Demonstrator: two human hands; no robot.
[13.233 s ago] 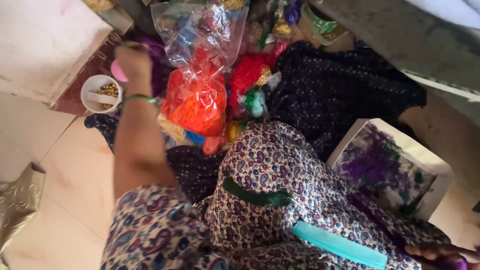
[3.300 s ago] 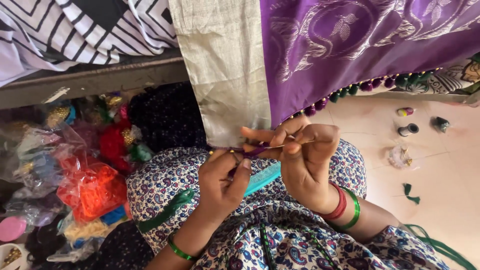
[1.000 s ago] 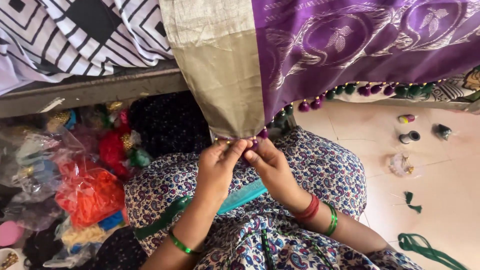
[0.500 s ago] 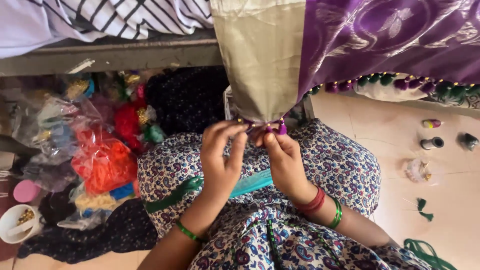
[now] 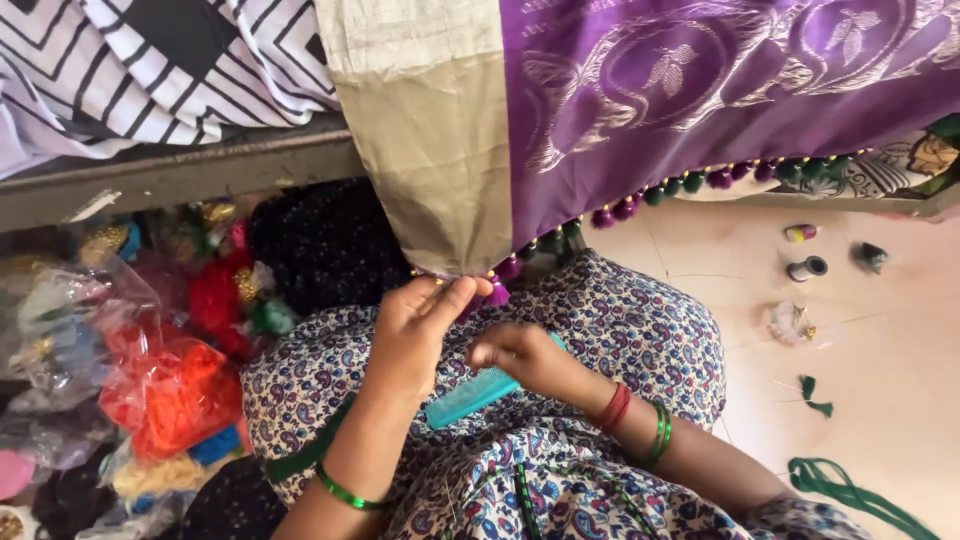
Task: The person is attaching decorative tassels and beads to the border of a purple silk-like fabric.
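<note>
At nine o'clock from the lap lies a heap of clear plastic bags (image 5: 150, 390) stuffed with red and orange tassel stuff, with gold and green bits above them; behind, at eleven o'clock, a black-and-white striped cloth (image 5: 170, 70) covers a low ledge. The person sits on the floor in a paisley-print dress (image 5: 620, 330); the left hand (image 5: 420, 335), a green bangle at its wrist, is raised to twelve o'clock, thumb and fingers pinched on the bottom corner of the hanging beige saree border (image 5: 440, 180), right where a small purple tassel (image 5: 497, 293) dangles. Just to its right and lower, the right hand (image 5: 520, 358) is curled into a loose fist, red and green bangles on the wrist; it may be gripping a thread or needle, but that is too small to tell. A teal comb (image 5: 470, 398) lies on the lap under both hands. The purple saree (image 5: 720, 90) with its pale woven pattern spreads to two o'clock, a row of purple and green tassels along its hem; on the tiled floor at three o'clock stand a few thread spools (image 5: 806, 267), and green thread (image 5: 850, 495) trails at five o'clock.
</note>
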